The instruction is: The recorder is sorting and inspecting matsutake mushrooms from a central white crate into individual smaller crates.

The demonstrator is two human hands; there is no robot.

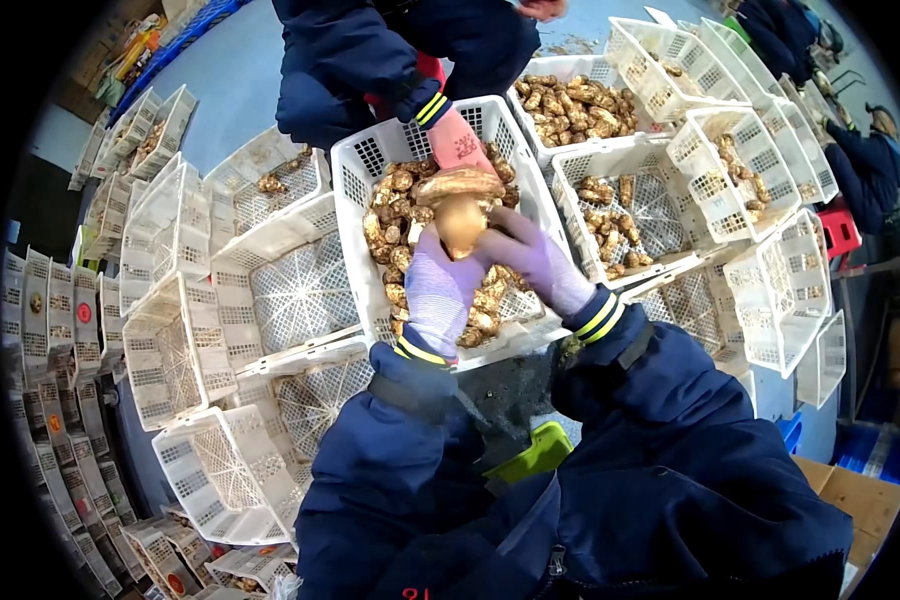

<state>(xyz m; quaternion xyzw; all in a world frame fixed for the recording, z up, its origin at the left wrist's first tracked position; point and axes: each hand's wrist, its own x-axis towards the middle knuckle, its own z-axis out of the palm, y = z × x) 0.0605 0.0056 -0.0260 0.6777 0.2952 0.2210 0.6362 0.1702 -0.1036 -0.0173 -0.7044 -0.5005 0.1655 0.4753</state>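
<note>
Both my hands wear purple gloves and meet over a white plastic crate [354, 217] of brown, scaly mushrooms [487, 304]. A large mushroom [461, 225] with a pale, smooth rounded part towards me and a broad brown cap beyond is held by my left hand [442, 281], whose fingers are around its near end. My right hand [529, 259] has its fingertips at the right side of the same mushroom; whether they grip it is blurred. Just beyond, another person's pink-gloved hand [457, 142] reaches down into the crate behind the cap, its fingertips hidden.
Right of the crate stand crates with mushrooms, one well filled [577, 109] and one partly filled [637, 206]. Several white crates [304, 292] adjoin on the left. A person [405, 52] sits opposite. A green object [532, 454] lies below my forearms. More people are at the far right.
</note>
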